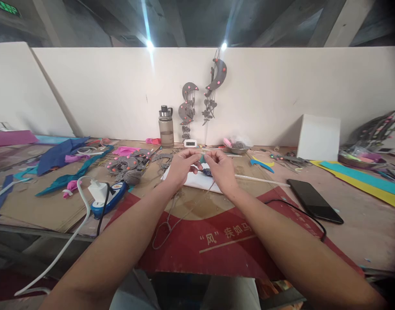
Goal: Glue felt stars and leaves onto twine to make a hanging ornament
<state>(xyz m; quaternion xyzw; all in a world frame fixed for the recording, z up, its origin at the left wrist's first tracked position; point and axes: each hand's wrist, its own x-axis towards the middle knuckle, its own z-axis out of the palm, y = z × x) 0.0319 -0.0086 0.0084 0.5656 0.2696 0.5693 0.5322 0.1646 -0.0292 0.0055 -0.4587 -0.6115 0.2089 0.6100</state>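
Note:
My left hand (183, 167) and my right hand (222, 168) meet above the middle of the table, fingertips pinched close together. Between them is a small teal piece (202, 159), held by both hands; its kind is too small to make out. A thin grey cord (181, 218) trails from below my right hand and loops over the red printed board (184, 254). Just under the hands lies a white sheet (202, 181), partly hidden by them. A dark, bunched bit (206, 172) shows beside my right fingers.
Left are a blue power strip (112, 200), grey pieces with pink dots (128, 163) and coloured cloth scraps (60, 157). A bottle (166, 129) and small clock (190, 144) stand behind. Moon-shaped hangings (218, 75) hang on the white wall. A phone (313, 201) lies right.

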